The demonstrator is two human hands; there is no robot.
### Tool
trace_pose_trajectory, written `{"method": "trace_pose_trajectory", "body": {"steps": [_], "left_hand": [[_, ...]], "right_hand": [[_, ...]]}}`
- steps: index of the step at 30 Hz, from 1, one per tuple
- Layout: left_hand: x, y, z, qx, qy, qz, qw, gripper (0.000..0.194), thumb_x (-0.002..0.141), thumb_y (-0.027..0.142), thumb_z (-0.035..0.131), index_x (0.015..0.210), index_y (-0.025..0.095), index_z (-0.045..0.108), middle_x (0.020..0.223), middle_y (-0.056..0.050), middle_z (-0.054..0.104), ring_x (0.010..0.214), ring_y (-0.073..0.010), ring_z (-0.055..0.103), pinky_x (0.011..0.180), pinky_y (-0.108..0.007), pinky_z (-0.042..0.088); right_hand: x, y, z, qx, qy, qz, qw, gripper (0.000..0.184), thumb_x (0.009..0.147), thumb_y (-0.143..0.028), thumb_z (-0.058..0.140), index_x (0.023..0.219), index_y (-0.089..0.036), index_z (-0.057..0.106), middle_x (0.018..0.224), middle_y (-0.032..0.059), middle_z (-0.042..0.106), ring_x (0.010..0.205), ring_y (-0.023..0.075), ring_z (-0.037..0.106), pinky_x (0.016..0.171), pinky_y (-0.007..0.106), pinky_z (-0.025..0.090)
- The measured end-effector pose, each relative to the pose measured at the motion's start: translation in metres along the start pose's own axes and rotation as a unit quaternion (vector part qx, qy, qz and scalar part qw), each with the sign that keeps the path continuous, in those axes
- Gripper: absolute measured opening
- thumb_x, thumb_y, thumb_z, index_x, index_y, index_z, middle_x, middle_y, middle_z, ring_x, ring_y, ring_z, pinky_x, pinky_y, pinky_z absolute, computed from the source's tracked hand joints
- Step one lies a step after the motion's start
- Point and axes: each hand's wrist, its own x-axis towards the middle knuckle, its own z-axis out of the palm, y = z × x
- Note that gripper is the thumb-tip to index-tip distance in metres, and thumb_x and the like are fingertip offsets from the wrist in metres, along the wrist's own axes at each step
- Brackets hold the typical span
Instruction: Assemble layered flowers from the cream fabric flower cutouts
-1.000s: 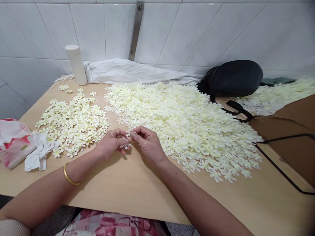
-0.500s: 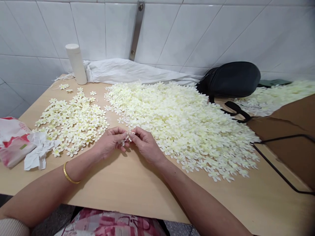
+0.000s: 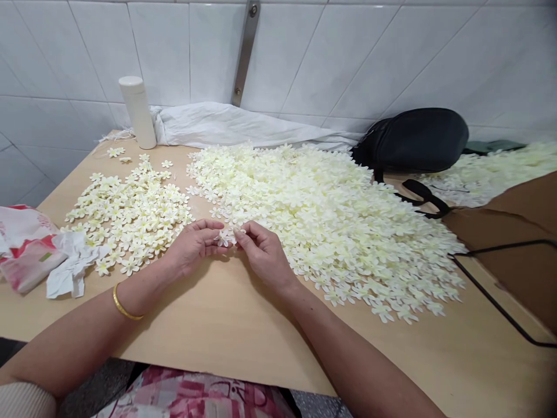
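My left hand (image 3: 194,247) and my right hand (image 3: 261,252) meet at the middle of the wooden table (image 3: 217,331), fingertips pinched together on a small cream fabric flower (image 3: 226,237). Just beyond the hands begins a large heap of the same cream flowers (image 3: 322,215), spreading to the right. A thinner, flatter patch of separate flowers (image 3: 130,215) lies to the left of my left hand. A gold bangle sits on my left wrist.
A white cylindrical bottle (image 3: 138,113) stands at the back left beside a white cloth sack (image 3: 235,125). A black bag (image 3: 413,139) with a strap lies at the back right. Crumpled red-and-white plastic and paper (image 3: 39,255) rest at the left edge. A black cable (image 3: 500,290) crosses the right side.
Both hands stay together at the same spot, fingers shifting slightly around the flower; the view has drifted a little.
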Motion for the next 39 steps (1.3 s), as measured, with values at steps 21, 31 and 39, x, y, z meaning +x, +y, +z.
{"method": "trace_pose_trajectory", "body": {"steps": [21,31,39], "left_hand": [[0.017,0.052,0.064,0.371,0.041,0.280,0.884,0.011,0.059,0.020,0.066,0.068,0.015,0.063,0.057,0.003,0.055,0.055,-0.0080,0.046,0.053,-0.021,0.037],[0.102,0.043,0.159,0.449,-0.028,0.334,0.828,0.008,0.059,0.016,0.055,0.065,0.014,0.059,0.049,0.005,0.046,0.045,-0.0068,0.036,0.048,-0.022,0.028],[0.114,0.049,0.144,0.546,-0.018,0.375,0.749,0.003,0.061,0.018,0.062,0.060,0.016,0.060,0.072,-0.001,0.055,0.072,-0.0153,0.050,0.070,-0.030,0.039]], "right_hand": [[0.001,0.013,0.022,-0.455,-0.097,-0.336,0.819,0.015,0.081,-0.019,0.047,0.091,-0.015,0.058,0.083,0.0078,0.059,0.076,0.0197,0.048,0.071,0.034,0.029],[0.003,0.014,0.022,-0.431,-0.058,-0.357,0.827,0.012,0.080,-0.016,0.048,0.087,-0.018,0.057,0.078,0.0046,0.057,0.072,0.0178,0.047,0.065,0.032,0.028],[0.002,0.003,0.012,-0.429,-0.107,-0.349,0.826,0.015,0.077,-0.019,0.051,0.089,-0.015,0.059,0.082,0.0066,0.061,0.076,0.0192,0.053,0.071,0.034,0.033]]}}
